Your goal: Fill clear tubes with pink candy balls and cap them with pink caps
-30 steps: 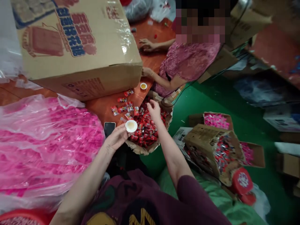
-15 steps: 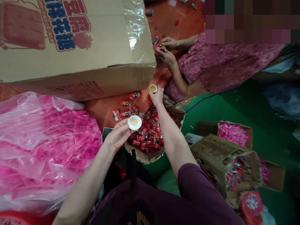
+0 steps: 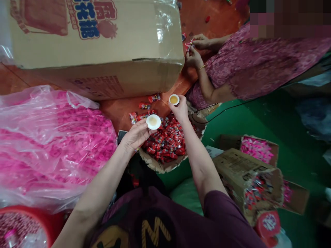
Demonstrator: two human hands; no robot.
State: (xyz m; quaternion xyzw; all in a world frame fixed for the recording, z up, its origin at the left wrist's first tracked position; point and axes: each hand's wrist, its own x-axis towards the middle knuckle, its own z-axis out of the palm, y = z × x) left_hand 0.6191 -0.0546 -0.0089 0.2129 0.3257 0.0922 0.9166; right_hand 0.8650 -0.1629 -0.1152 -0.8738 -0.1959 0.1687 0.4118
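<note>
My left hand [image 3: 136,133] grips the edge of a small white saucer [image 3: 153,122], which looks faintly stained in its middle. In my right hand [image 3: 181,107] is a small white cup [image 3: 174,100] with amber liquid in it. The cup is held upright, a little farther off and to the right of the saucer, apart from it. Below both hands is an open carton [image 3: 165,169] full of small red wrapped packets [image 3: 168,141]. More red packets [image 3: 144,105] lie on the orange surface just beyond the saucer.
A large cardboard box [image 3: 103,51] stands ahead on the left. A clear bag of pink pieces [image 3: 88,144] lies left, above a red tub [image 3: 49,220]. At right are opened cartons [image 3: 238,168]. A co-worker's hands [image 3: 196,51] handle a red packet beyond the box.
The view has shifted, so most things sit farther right and somewhat differently in height. More of the red tub shows at lower left. Both hands still hold the cup and saucer.
</note>
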